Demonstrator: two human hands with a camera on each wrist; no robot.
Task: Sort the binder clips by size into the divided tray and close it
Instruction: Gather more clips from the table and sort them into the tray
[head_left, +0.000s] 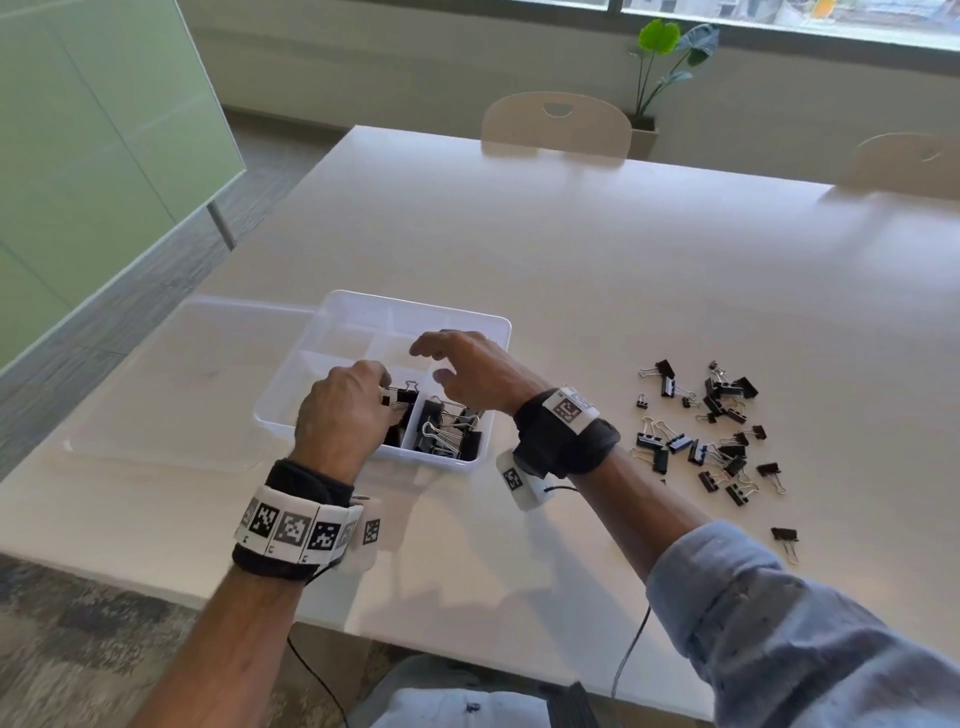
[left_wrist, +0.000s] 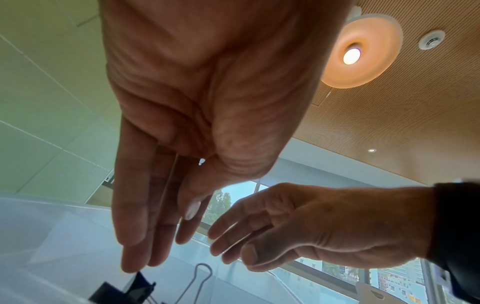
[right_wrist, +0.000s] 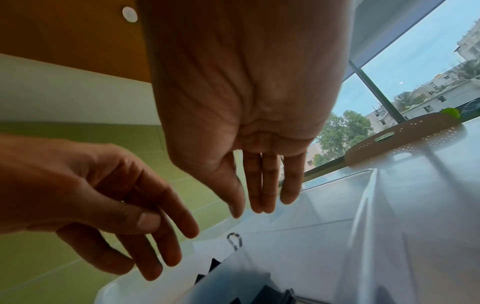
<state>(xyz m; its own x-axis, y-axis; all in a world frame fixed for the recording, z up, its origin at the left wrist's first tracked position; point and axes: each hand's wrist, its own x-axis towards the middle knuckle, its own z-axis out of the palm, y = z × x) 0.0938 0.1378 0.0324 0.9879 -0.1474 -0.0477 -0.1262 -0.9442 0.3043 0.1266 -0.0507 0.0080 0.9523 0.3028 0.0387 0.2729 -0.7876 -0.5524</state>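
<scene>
Your left hand (head_left: 343, 410) hovers over the tray (head_left: 332, 317), lower centre of the head view; whether its fingertips grasp the clip (head_left: 402, 396) beneath them cannot be told. Your right hand (head_left: 467, 371) hangs released and empty just beside. The unsorted clips (head_left: 701, 431) lie well apart toward the right edge, nearer your right hand.

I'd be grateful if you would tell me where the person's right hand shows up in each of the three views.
Head view: right hand sits at centre, fingers relaxed, over the white tray.
Left wrist view: right hand enters from the right edge, lower right, beyond the left hand.
Right wrist view: right hand fills the top centre, fingers pointing down.
Shared landmark: the tray.
</scene>
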